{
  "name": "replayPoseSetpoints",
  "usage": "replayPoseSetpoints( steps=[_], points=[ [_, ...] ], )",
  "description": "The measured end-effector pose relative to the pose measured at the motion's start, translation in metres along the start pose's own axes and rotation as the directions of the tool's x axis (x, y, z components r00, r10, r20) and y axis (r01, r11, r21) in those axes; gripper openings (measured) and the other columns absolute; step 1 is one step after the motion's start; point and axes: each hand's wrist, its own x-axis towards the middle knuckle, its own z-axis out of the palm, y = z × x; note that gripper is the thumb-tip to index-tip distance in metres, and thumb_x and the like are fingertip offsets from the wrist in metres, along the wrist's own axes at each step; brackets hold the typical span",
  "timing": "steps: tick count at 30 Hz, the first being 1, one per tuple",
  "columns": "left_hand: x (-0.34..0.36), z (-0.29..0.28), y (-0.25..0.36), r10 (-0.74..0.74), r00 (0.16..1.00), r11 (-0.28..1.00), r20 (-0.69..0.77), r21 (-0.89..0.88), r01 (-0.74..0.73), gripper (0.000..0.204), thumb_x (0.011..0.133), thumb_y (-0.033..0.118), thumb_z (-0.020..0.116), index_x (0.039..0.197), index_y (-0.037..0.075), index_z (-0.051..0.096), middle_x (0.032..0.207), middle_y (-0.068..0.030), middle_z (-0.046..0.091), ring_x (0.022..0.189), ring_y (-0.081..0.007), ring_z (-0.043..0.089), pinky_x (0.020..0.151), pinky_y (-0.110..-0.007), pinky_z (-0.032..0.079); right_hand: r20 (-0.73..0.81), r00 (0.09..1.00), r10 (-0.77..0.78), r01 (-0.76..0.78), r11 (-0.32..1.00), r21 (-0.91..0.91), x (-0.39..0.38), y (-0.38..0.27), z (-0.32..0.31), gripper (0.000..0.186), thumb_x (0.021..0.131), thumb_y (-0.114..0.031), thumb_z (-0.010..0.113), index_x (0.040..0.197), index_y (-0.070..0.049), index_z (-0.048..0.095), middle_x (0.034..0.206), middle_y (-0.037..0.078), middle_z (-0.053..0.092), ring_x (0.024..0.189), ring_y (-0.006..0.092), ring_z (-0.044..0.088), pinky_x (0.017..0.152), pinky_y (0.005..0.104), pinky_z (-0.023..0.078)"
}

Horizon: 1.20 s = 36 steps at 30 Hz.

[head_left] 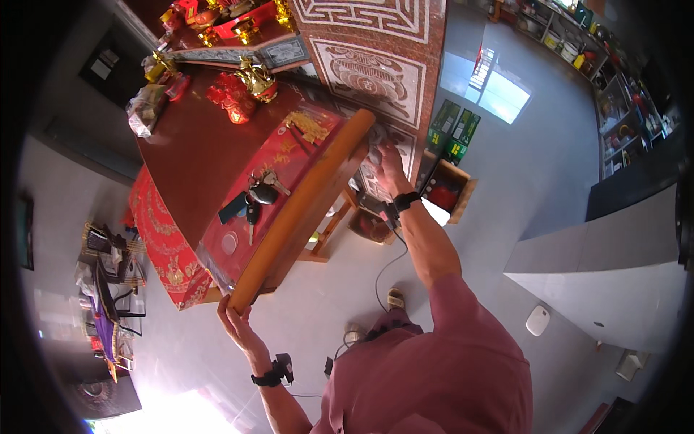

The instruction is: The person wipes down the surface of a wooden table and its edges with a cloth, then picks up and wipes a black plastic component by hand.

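Observation:
A wooden altar table (303, 195) with a thick orange-brown front edge stands before me. My left hand (242, 333) touches its near left corner, fingers stretched along the end and the thumb apart. At the opposite end, my right hand (390, 170) is closed on a crumpled grey cloth (376, 137) pressed against the table's end. Part of the cloth is hidden by the fingers. On the red tabletop lie keys with dark fobs (262, 192), a dark flat rectangular thing (233, 208) and a gold ornament (307, 126).
Red and gold ornaments (253, 79) stand on the higher red-brown surface behind. A carved stone panel (369, 79) rises beside my right hand. Green boxes (452, 130) and an open carton (463, 192) sit on the floor nearby. A cable (379, 278) hangs from my right wrist.

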Motion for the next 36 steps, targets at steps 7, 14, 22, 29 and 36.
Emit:
replayPoseSetpoints(
  steps=[7, 14, 22, 29, 36],
  points=[
    [0.001, 0.000, -0.003, 0.006, 1.000, 1.000, 0.007, 0.013, -0.006, 0.045, 0.111, 0.041, 0.037, 0.137, 0.007, 0.051, 0.136, -0.0088, 0.052, 0.124, -0.0204, 0.055, 0.097, -0.037, 0.054, 0.245, 0.964, 0.105, -0.028, 0.953, -0.300, 0.014, -0.043, 0.046, 0.024, 0.102, -0.021, 0.053, 0.115, -0.010, 0.069, 0.110, 0.000, 0.068, 0.097, 0.0118, 0.060, 0.087, 0.0293, 0.044],
    [0.003, 0.008, 0.004, -0.050, 0.998, 0.999, -0.035, -0.002, 0.050, 0.044, 0.111, 0.042, 0.038, 0.136, 0.008, 0.052, 0.136, -0.0083, 0.052, 0.125, -0.0200, 0.054, 0.095, -0.037, 0.055, 0.061, 0.998, -0.017, 0.038, 0.932, -0.362, 0.050, -0.014, 0.007, 0.024, 0.103, -0.025, 0.050, 0.111, -0.012, 0.068, 0.098, 0.000, 0.067, 0.089, 0.0126, 0.061, 0.079, 0.0352, 0.047],
    [-0.001, 0.007, 0.004, -0.056, 0.997, 0.998, -0.049, -0.039, 0.054, 0.044, 0.110, 0.041, 0.040, 0.137, 0.009, 0.051, 0.138, -0.0088, 0.052, 0.125, -0.0210, 0.054, 0.096, -0.039, 0.055, -0.154, 0.977, 0.146, -0.177, 0.962, -0.208, 0.032, 0.033, -0.047, 0.022, 0.100, -0.035, 0.061, 0.115, -0.021, 0.070, 0.099, -0.002, 0.068, 0.091, 0.0102, 0.062, 0.070, 0.0345, 0.048],
    [0.000, -0.001, -0.008, -0.033, 0.999, 0.996, -0.008, -0.080, 0.032, 0.042, 0.111, 0.036, 0.042, 0.140, 0.007, 0.050, 0.140, -0.0094, 0.051, 0.127, -0.0208, 0.053, 0.098, -0.041, 0.053, 0.072, 0.953, 0.293, -0.302, 0.924, 0.235, -0.024, 0.063, -0.005, 0.024, 0.105, -0.013, 0.049, 0.120, -0.004, 0.065, 0.111, 0.011, 0.069, 0.097, 0.0214, 0.065, 0.088, 0.0362, 0.055],
    [0.001, -0.004, -0.009, -0.035, 0.999, 0.991, 0.030, -0.128, 0.039, 0.042, 0.111, 0.036, 0.042, 0.139, 0.005, 0.051, 0.137, -0.0087, 0.053, 0.123, -0.0189, 0.056, 0.098, -0.037, 0.052, 0.227, 0.740, 0.634, -0.657, 0.606, 0.449, -0.141, 0.126, 0.053, 0.030, 0.104, -0.017, 0.046, 0.126, -0.006, 0.062, 0.121, 0.016, 0.067, 0.115, 0.0328, 0.062, 0.103, 0.0522, 0.052]
  ],
)
